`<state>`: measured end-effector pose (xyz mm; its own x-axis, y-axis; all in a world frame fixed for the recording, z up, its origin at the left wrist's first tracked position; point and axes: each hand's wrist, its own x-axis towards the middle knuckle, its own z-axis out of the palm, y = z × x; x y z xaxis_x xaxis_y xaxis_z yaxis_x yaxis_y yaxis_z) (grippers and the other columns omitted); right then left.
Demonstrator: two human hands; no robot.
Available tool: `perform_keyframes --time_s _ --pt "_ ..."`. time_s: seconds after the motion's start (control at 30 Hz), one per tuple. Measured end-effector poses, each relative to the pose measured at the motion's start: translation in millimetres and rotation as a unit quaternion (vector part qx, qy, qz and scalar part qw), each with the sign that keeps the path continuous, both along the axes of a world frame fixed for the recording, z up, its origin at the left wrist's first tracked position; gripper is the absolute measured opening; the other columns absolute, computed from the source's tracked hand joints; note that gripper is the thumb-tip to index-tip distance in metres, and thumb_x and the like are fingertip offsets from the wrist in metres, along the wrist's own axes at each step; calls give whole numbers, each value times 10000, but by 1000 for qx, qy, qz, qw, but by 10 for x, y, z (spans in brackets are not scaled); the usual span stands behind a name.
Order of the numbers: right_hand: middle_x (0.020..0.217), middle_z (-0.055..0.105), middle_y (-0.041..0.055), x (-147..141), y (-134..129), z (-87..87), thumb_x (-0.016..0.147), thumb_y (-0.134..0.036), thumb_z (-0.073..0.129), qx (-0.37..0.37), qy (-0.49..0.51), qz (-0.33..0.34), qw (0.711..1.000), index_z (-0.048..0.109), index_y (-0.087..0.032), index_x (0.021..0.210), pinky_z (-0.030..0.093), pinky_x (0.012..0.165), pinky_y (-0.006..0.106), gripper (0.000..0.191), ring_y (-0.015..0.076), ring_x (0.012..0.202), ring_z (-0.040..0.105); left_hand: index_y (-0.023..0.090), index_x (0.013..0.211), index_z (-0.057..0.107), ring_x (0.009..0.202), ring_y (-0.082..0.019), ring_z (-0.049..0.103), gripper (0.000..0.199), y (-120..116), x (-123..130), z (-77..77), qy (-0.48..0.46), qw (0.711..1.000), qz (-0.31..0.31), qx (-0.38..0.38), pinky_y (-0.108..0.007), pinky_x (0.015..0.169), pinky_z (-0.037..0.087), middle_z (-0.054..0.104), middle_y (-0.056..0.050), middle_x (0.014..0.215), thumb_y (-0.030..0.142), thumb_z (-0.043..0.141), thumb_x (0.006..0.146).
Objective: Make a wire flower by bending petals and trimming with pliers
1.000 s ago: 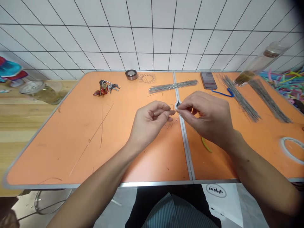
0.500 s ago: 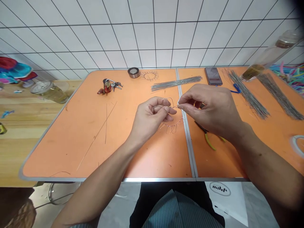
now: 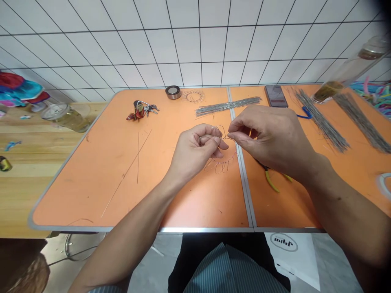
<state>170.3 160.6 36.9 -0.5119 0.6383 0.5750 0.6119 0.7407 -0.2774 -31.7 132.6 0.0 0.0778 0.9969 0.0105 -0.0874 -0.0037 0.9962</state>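
Observation:
A ring of thin copper-coloured wire [image 3: 224, 163] with small loops hangs between my hands, over the orange table. My left hand [image 3: 200, 148] pinches it on the left side, thumb against fingers. From the right, my right hand [image 3: 265, 136] grips the same wire with thumb and index fingertip, close to the left fingertips. The exact twist between the fingertips is too fine to make out. Beneath my right hand lies a pair of pliers [image 3: 271, 182] with yellow handles, its upper part hidden by the hand.
Behind my hands lie a bundle of straight wires [image 3: 227, 106], a second wire ring [image 3: 193, 96], a tape roll [image 3: 173, 92] and keys [image 3: 142, 110]. A phone [image 3: 275, 96], more wire bundles [image 3: 322, 120] and a glass bottle [image 3: 331, 90] are at the right. Loose wires [image 3: 126, 173] lie left.
Both hands keep their pinch on the wire ring; the right hand has tilted slightly. The whole view has shifted a little.

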Motion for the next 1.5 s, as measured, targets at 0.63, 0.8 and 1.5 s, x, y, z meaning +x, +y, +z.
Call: perform_keyframes --time_s 0.63,0.8,1.5 --pt "797 718 33 -28 -30 -11 969 -97 581 -8 -3 -10 1000 675 -247 822 399 656 369 230 211 725 621 172 886 749 660 -151 757 100 36 -11 -79 11 1000 7 4 -261 678 624 813 -51 775 268 770 907" --pt "803 721 41 -32 -32 -7 987 -108 579 -1 -4 -8 1000 686 -249 831 407 665 375 236 219 733 626 185 866 753 736 -160 776 111 41 -2 -122 37 998 28 39 -253 710 610 766 -22 748 284 775 910" --pt "772 699 23 -65 -42 -7 972 -113 594 -15 3 1 1000 665 -246 812 372 652 362 219 197 699 597 200 763 691 495 -93 501 81 35 36 -127 60 995 50 62 -216 491 403 557 51 536 184 740 826"
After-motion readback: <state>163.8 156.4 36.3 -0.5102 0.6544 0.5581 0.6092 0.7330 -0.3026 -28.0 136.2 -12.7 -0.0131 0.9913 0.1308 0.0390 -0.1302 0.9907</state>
